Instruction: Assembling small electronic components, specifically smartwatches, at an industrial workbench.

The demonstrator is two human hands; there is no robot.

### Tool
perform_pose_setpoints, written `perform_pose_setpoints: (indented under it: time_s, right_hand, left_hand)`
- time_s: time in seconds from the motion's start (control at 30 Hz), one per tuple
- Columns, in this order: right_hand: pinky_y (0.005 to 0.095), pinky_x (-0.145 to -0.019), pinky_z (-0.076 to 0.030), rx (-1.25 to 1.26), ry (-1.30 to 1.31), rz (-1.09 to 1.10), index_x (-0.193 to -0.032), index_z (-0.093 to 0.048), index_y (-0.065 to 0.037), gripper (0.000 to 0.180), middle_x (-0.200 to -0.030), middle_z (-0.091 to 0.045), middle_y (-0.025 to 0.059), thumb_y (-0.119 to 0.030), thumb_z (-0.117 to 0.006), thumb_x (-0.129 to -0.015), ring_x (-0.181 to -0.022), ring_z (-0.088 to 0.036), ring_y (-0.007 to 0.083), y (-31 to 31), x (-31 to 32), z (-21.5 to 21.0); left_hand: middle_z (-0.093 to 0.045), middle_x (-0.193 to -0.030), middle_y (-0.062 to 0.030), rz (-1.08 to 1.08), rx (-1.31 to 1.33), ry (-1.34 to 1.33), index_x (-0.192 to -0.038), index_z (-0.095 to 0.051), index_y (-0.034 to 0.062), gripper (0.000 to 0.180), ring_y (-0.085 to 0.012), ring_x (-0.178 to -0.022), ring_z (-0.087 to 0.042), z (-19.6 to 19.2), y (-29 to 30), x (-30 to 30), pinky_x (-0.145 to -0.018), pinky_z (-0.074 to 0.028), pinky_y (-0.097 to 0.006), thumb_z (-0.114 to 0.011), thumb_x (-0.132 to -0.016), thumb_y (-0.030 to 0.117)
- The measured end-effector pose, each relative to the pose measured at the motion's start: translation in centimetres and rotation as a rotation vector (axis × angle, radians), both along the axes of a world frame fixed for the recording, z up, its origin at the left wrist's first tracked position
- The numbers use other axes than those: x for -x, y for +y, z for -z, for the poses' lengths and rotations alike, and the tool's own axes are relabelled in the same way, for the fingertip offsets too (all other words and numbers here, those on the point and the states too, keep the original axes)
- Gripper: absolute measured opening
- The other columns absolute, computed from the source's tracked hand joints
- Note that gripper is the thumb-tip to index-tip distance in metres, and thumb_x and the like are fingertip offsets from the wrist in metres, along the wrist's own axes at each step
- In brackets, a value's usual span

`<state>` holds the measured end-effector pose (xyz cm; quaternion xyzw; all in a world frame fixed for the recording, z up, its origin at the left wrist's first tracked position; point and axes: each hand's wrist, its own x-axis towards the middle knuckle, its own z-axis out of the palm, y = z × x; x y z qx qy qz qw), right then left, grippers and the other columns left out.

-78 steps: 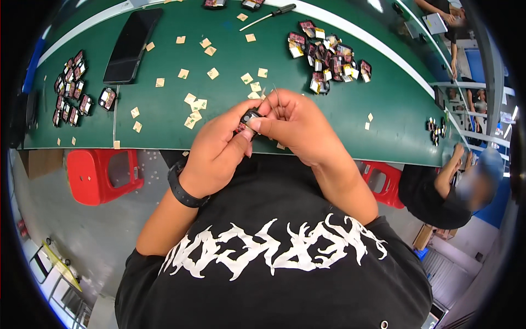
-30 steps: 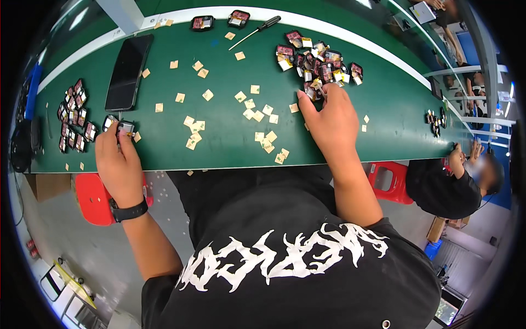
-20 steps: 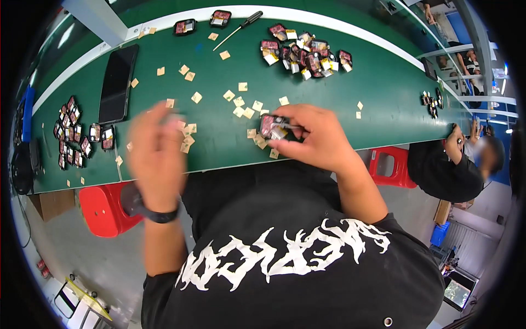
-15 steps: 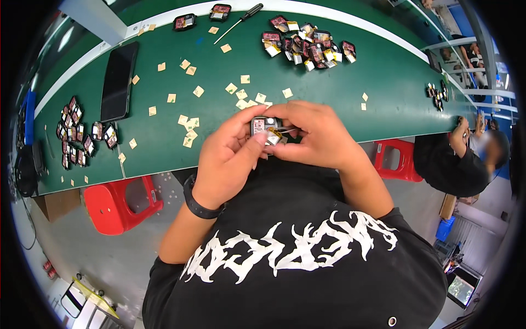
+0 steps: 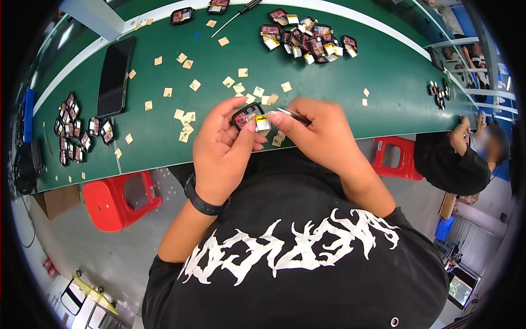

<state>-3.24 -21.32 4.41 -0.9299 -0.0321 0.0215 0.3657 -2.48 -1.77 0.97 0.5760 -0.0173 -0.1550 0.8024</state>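
My left hand (image 5: pixel 220 151) is closed round the edge of a small black device housing (image 5: pixel 239 119) with a red circuit board inside. A silver battery pouch (image 5: pixel 263 124) with yellow tape sticks out at its right side, under my left thumb. My right hand (image 5: pixel 323 134) grips slim dark tweezers (image 5: pixel 296 115), mostly hidden by the fingers; its thumb is close to the battery. A blurred beige square (image 5: pixel 273 99) shows just beyond the fingertips; whether the tweezers hold it I cannot tell.
Beige adhesive squares (image 5: pixel 228 81) lie scattered over the green table (image 5: pixel 329 93). Similar devices form piles at the back (image 5: pixel 307 37) and at the left (image 5: pixel 69 129). A black tablet (image 5: pixel 116 77) and a screwdriver (image 5: pixel 236 17) lie there too. A co-worker (image 5: pixel 457 164) sits at right.
My left hand has shifted slightly left and tilted the device. The right hand with the tweezers has drawn away from its inside, and the battery shows more fully. A blurred beige square has appeared.
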Motion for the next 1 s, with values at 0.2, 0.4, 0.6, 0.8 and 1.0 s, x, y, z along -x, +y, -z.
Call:
perform_pose_setpoints:
  time_s: [0.2, 0.4, 0.6, 0.8, 1.0]
  right_hand:
    - [0.0345, -0.053, -0.045, -0.337, 0.075, 0.043, -0.097, -0.060, 0.001, 0.016, -0.068, -0.063, 0.0126, -0.013, -0.067, -0.098, -0.055, -0.056, 0.0235, 0.3, 0.6, -0.7]
    - [0.0411, -0.061, -0.051, -0.195, -0.024, -0.057, -0.094, -0.064, 0.001, 0.007, -0.080, -0.067, 0.0170, -0.006, -0.065, -0.094, -0.067, -0.065, 0.0340, 0.7, 1.1, -1.3]
    - [0.0485, -0.066, -0.051, -0.027, -0.099, -0.066, -0.092, -0.065, 0.001, 0.007, -0.083, -0.066, 0.0202, -0.006, -0.066, -0.092, -0.074, -0.065, 0.0420, 1.0, 1.6, -0.5]
    - [0.0500, -0.066, -0.051, -0.012, -0.040, -0.030, -0.090, -0.064, 0.002, 0.008, -0.080, -0.065, 0.0222, -0.006, -0.066, -0.092, -0.074, -0.064, 0.0444, 1.6, 1.6, 0.2]
    - [0.0497, -0.065, -0.050, -0.135, 0.037, -0.059, -0.086, -0.064, 0.003, 0.009, -0.078, -0.065, 0.0222, -0.005, -0.065, -0.092, -0.072, -0.064, 0.0437, 1.2, 1.0, -1.1]
  left_hand:
    - [-0.068, -0.107, -0.0121, 0.014, -0.083, -0.041, -0.139, -0.055, -0.0061, 0.037, -0.0153, -0.085, -0.070, 0.0, -0.3, 0.5, -0.077, -0.060, -0.028, -0.058, -0.102, -0.001]
    - [-0.070, -0.106, -0.0132, -0.015, -0.118, -0.056, -0.138, -0.057, -0.0070, 0.036, -0.0155, -0.087, -0.071, 0.3, -0.6, 0.8, -0.078, -0.061, -0.028, -0.057, -0.102, -0.003]
    - [-0.070, -0.106, -0.0122, -0.013, -0.227, -0.148, -0.137, -0.058, -0.0069, 0.035, -0.0155, -0.088, -0.071, 0.5, -0.7, 0.8, -0.079, -0.061, -0.028, -0.058, -0.102, -0.002]
    - [-0.069, -0.104, -0.0127, -0.037, -0.265, -0.236, -0.134, -0.063, -0.0011, 0.033, -0.0150, -0.084, -0.073, 1.5, -0.5, 0.7, -0.075, -0.060, -0.027, -0.058, -0.101, -0.002]
    - [-0.069, -0.103, -0.0135, -0.009, -0.101, -0.096, -0.134, -0.063, -0.0026, 0.031, -0.0157, -0.082, -0.074, 0.9, -0.2, 0.8, -0.075, -0.059, -0.027, -0.057, -0.104, 0.002]
